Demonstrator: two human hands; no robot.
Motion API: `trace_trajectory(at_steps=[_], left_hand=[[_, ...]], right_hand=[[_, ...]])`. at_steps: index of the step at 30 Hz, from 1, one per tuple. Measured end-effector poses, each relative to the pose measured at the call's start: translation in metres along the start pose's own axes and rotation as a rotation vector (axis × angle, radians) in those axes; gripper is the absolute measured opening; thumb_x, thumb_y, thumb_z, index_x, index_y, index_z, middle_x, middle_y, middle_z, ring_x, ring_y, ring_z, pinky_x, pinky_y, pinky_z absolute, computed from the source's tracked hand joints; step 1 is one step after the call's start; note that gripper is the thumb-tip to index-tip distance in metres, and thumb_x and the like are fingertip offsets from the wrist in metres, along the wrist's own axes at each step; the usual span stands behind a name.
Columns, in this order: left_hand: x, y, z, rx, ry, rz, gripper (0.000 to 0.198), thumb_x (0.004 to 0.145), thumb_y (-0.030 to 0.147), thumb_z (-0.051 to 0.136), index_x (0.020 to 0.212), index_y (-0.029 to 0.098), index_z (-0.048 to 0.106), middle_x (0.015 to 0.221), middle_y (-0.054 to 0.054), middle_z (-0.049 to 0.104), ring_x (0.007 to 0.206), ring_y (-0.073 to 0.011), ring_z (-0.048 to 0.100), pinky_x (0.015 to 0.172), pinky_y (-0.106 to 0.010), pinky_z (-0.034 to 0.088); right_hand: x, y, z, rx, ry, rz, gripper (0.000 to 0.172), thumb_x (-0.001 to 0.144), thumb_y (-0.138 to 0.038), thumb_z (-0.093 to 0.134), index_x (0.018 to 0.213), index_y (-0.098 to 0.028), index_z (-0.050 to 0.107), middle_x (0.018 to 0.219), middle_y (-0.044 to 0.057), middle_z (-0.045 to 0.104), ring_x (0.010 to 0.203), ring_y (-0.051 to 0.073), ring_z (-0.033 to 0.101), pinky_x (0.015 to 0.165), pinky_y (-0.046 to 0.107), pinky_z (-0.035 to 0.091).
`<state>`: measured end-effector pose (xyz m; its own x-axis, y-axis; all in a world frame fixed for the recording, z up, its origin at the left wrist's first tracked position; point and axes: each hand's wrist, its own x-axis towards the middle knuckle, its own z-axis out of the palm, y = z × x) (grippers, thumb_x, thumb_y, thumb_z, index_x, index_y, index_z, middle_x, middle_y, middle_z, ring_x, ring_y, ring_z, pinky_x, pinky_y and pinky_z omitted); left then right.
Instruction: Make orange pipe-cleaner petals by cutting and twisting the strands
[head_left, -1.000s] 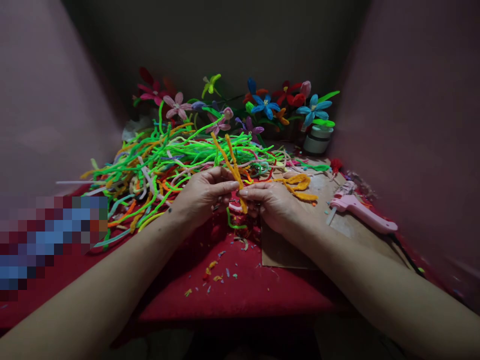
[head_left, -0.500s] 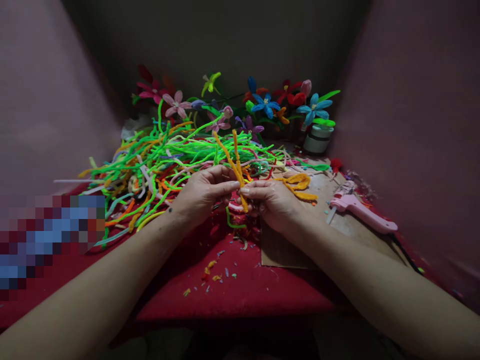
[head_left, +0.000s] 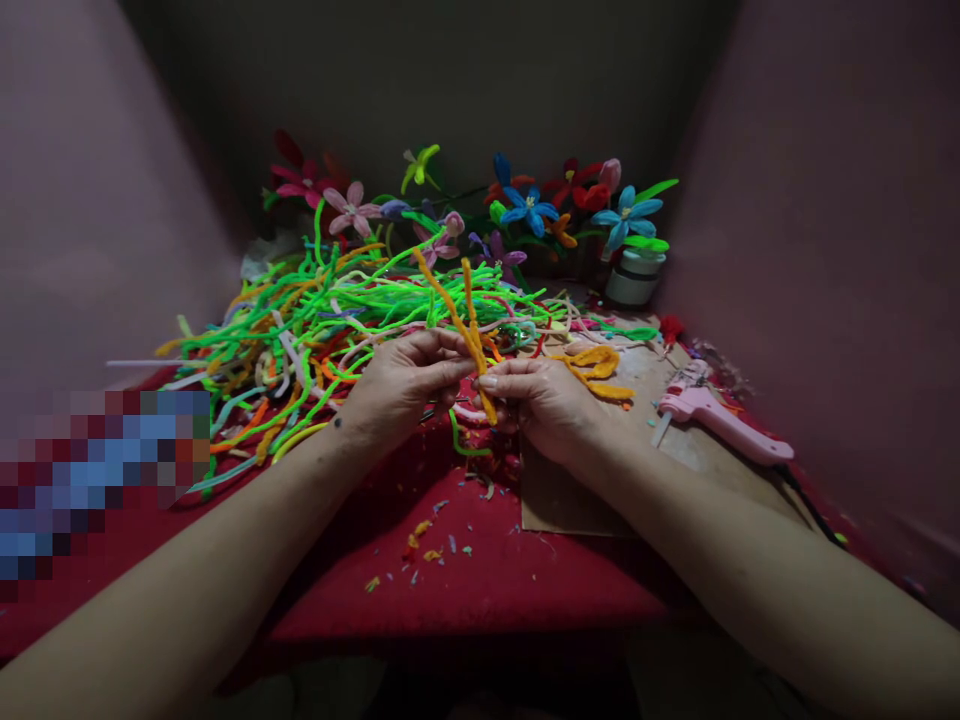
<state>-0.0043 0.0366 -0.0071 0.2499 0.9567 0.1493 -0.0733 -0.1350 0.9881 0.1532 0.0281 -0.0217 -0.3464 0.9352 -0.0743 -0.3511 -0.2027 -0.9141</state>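
Observation:
My left hand and my right hand meet at the middle of a red cloth-covered surface, both pinched on an orange pipe cleaner. Its two ends stick up in a V above my fingers, and a short end hangs below them. Behind my hands lies a big tangled heap of pipe cleaners, mostly bright green with orange, pink and white ones. Bent orange pipe cleaner pieces lie just right of my right hand.
A pink glue gun rests on a brown cardboard sheet at the right. Finished pipe cleaner flowers stand along the back, next to a small white jar. Small coloured scraps litter the cloth in front.
The orange pipe cleaner's upright ends have shifted slightly, and my fingers have turned a little on it. My arms stay where they were.

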Motion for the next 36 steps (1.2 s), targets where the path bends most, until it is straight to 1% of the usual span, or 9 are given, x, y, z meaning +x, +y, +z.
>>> trace_trajectory(at_steps=[3, 7, 11, 15, 23, 26, 29, 33, 36], left_hand=[[-0.001, 0.001, 0.001, 0.088, 0.045, 0.053, 0.015, 0.067, 0.023, 0.072, 0.079, 0.015, 0.066, 0.065, 0.001, 0.06, 0.054, -0.0077, 0.054, 0.05, -0.019, 0.041], [-0.001, 0.003, 0.003, 0.192, 0.123, 0.163, 0.015, 0.063, 0.024, 0.074, 0.074, 0.016, 0.069, 0.068, 0.001, 0.062, 0.058, -0.0087, 0.054, 0.051, -0.019, 0.042], [0.001, 0.004, 0.003, 0.307, 0.158, 0.251, 0.014, 0.061, 0.025, 0.073, 0.072, 0.017, 0.071, 0.068, 0.0, 0.063, 0.059, -0.0103, 0.054, 0.052, -0.021, 0.043], [0.002, 0.002, 0.002, 0.373, 0.136, 0.317, 0.012, 0.063, 0.024, 0.071, 0.073, 0.017, 0.071, 0.067, 0.0, 0.062, 0.06, -0.0106, 0.053, 0.054, -0.021, 0.042], [0.002, -0.001, -0.002, 0.419, 0.098, 0.349, 0.013, 0.069, 0.026, 0.068, 0.078, 0.017, 0.072, 0.072, -0.001, 0.062, 0.06, -0.0103, 0.051, 0.054, -0.022, 0.041], [0.001, 0.001, -0.001, 0.428, 0.089, 0.349, 0.012, 0.071, 0.025, 0.065, 0.078, 0.017, 0.072, 0.075, -0.002, 0.063, 0.064, -0.0119, 0.053, 0.056, -0.023, 0.043], [0.001, 0.002, -0.001, 0.46, 0.082, 0.37, 0.012, 0.072, 0.026, 0.065, 0.077, 0.017, 0.071, 0.08, -0.004, 0.064, 0.072, -0.0148, 0.056, 0.063, -0.025, 0.046], [0.002, -0.001, -0.005, 0.586, 0.052, 0.493, 0.012, 0.077, 0.027, 0.062, 0.08, 0.019, 0.071, 0.084, -0.005, 0.064, 0.08, -0.0165, 0.057, 0.074, -0.028, 0.047], [0.003, -0.003, -0.009, 0.726, 0.039, 0.622, 0.012, 0.079, 0.025, 0.06, 0.082, 0.019, 0.071, 0.085, -0.005, 0.063, 0.08, -0.0157, 0.058, 0.075, -0.028, 0.046]], right_hand=[[0.0, -0.001, 0.0, 0.008, -0.002, 0.006, 0.02, 0.053, -0.022, 0.072, 0.056, -0.014, 0.055, 0.046, -0.006, 0.048, 0.038, 0.004, 0.038, 0.041, 0.021, 0.026], [-0.001, -0.002, 0.0, 0.008, -0.006, 0.02, 0.017, 0.055, -0.019, 0.07, 0.055, -0.014, 0.054, 0.045, -0.006, 0.046, 0.039, 0.004, 0.037, 0.04, 0.021, 0.025], [-0.001, -0.004, 0.001, 0.023, 0.001, 0.031, 0.014, 0.056, -0.016, 0.068, 0.057, -0.014, 0.054, 0.046, -0.006, 0.046, 0.039, 0.004, 0.037, 0.04, 0.021, 0.026], [0.0, -0.005, 0.0, 0.025, 0.007, 0.021, 0.013, 0.055, -0.016, 0.068, 0.057, -0.014, 0.055, 0.046, -0.006, 0.046, 0.038, 0.004, 0.037, 0.038, 0.02, 0.025], [0.0, -0.006, -0.001, -0.001, 0.017, 0.034, 0.01, 0.055, -0.015, 0.067, 0.055, -0.014, 0.057, 0.043, -0.006, 0.048, 0.036, 0.005, 0.037, 0.036, 0.02, 0.024], [0.001, -0.006, -0.002, -0.011, -0.005, 0.028, 0.011, 0.056, -0.016, 0.067, 0.055, -0.014, 0.056, 0.045, -0.005, 0.048, 0.037, 0.005, 0.037, 0.036, 0.02, 0.024], [0.0, -0.007, -0.002, -0.011, -0.013, 0.023, 0.012, 0.057, -0.016, 0.067, 0.053, -0.014, 0.055, 0.045, -0.005, 0.047, 0.038, 0.005, 0.037, 0.037, 0.021, 0.024], [0.0, -0.008, -0.002, -0.019, -0.001, 0.027, 0.011, 0.057, -0.014, 0.065, 0.052, -0.014, 0.055, 0.044, -0.005, 0.047, 0.039, 0.005, 0.036, 0.038, 0.021, 0.024], [0.0, -0.007, -0.002, -0.022, -0.005, 0.01, 0.011, 0.055, -0.015, 0.065, 0.05, -0.014, 0.056, 0.044, -0.005, 0.047, 0.038, 0.005, 0.036, 0.038, 0.021, 0.023]])
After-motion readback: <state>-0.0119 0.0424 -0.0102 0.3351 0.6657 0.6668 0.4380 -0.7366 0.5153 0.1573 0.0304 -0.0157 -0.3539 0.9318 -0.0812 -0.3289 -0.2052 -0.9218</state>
